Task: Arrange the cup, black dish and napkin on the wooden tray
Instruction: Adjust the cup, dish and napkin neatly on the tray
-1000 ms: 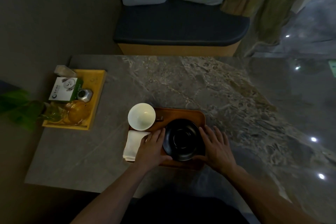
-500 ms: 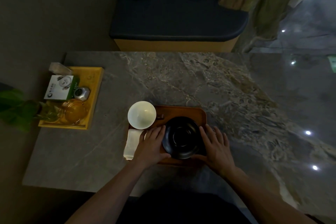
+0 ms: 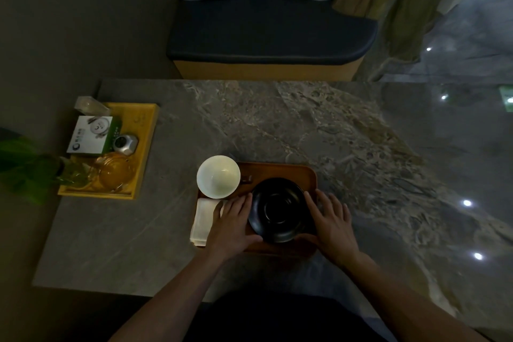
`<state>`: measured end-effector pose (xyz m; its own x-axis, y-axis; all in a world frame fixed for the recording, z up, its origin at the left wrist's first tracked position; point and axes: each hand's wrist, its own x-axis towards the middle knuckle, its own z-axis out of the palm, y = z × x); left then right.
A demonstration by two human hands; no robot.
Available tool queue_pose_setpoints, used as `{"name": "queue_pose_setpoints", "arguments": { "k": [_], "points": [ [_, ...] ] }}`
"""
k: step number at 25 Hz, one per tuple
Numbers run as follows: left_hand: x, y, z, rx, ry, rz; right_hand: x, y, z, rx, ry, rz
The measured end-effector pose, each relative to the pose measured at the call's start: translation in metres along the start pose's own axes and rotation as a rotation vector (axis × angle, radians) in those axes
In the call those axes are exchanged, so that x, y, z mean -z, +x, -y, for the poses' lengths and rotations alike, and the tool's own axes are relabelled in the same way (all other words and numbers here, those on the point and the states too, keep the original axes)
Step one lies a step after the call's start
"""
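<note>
The left hand (image 3: 231, 223) lies flat with fingers spread against the left rim of the round black ceramic dish (image 3: 278, 209), its thumb at the dish's near edge, while the right hand (image 3: 334, 226) presses open-palmed against the right rim; the two hands cradle the dish between them, neither one clenched. The dish sits on the near right part of the brown wooden tray (image 3: 280, 171). The round white cup (image 3: 218, 176) stands at the tray's far left corner, overhanging its edge. The folded white napkin (image 3: 202, 221) lies at the tray's near left side, partly under the left hand. The tray rests on a grey marble table (image 3: 277, 119), and a yellow tray (image 3: 145, 130) of small items sits well to the left.
</note>
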<state>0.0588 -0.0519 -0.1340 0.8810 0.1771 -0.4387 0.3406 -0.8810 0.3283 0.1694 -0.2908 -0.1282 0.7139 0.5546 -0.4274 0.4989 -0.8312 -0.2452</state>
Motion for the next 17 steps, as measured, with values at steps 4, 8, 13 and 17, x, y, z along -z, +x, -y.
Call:
{"name": "queue_pose_setpoints", "arguments": {
  "k": [4,8,13,17],
  "points": [
    [-0.0002,0.0005,0.0018,-0.008,-0.001,0.013,-0.0012,0.0018,-0.0013,-0.015,0.013,-0.001],
    [-0.0024,-0.0002,0.0018,0.001,-0.003,0.005,-0.0015,0.0040,-0.0017,-0.019,0.020,-0.026],
    [-0.0027,0.0010,0.0025,0.006,-0.031,0.022,-0.0024,0.0034,-0.0010,-0.031,0.003,-0.014],
    [-0.0023,0.0015,0.0022,0.011,-0.033,0.024,-0.0020,0.0025,-0.0003,-0.030,0.020,-0.020]
  ]
}}
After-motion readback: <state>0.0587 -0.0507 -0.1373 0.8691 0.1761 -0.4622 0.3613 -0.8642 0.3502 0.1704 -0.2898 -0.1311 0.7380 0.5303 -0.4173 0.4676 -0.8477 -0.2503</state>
